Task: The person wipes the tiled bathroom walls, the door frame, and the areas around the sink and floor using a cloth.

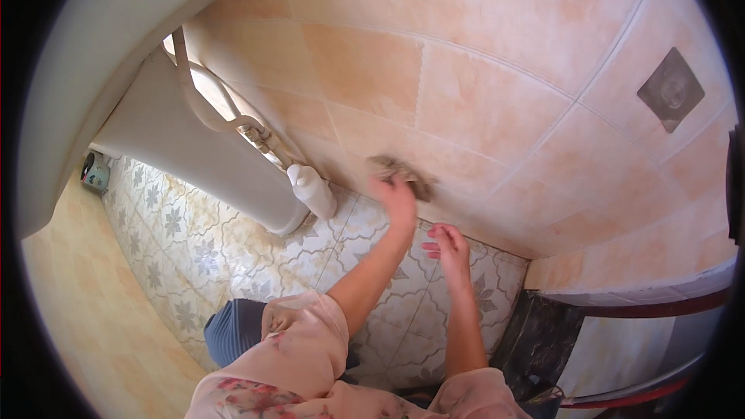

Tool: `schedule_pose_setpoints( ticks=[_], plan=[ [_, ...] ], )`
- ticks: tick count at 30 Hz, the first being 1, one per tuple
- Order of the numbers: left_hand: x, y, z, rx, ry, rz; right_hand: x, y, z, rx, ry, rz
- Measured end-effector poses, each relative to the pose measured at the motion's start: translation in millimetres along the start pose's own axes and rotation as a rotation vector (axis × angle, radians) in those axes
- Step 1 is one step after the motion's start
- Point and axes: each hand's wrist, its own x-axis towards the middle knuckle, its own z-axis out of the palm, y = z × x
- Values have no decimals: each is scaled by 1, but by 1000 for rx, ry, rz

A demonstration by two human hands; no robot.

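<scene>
My left hand presses a crumpled greyish-brown cloth against the lower part of the peach-tiled wall. Both the hand and the cloth are blurred. My right hand hovers lower and to the right, near the foot of the wall, with its fingers loosely bent apart and nothing in them. To the left of the cloth, a white plastic bottle stands on the patterned tile floor.
At left a washbasin sits on its white pedestal, with flexible hoses and a valve behind. A small light-blue container is at far left. A dark doorsill lies lower right; a square metal plate is on the wall.
</scene>
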Motion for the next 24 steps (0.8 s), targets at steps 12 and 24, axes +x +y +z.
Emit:
schedule_pose_setpoints(
  ticks=[12, 24],
  plan=[
    [-19, 4, -5, -263, -353, -248, -18, -1, 7, 32, 45, -33],
    [22, -25, 37, -16, 3, 92, -27, -55, 0, 81, 131, -248]
  ],
)
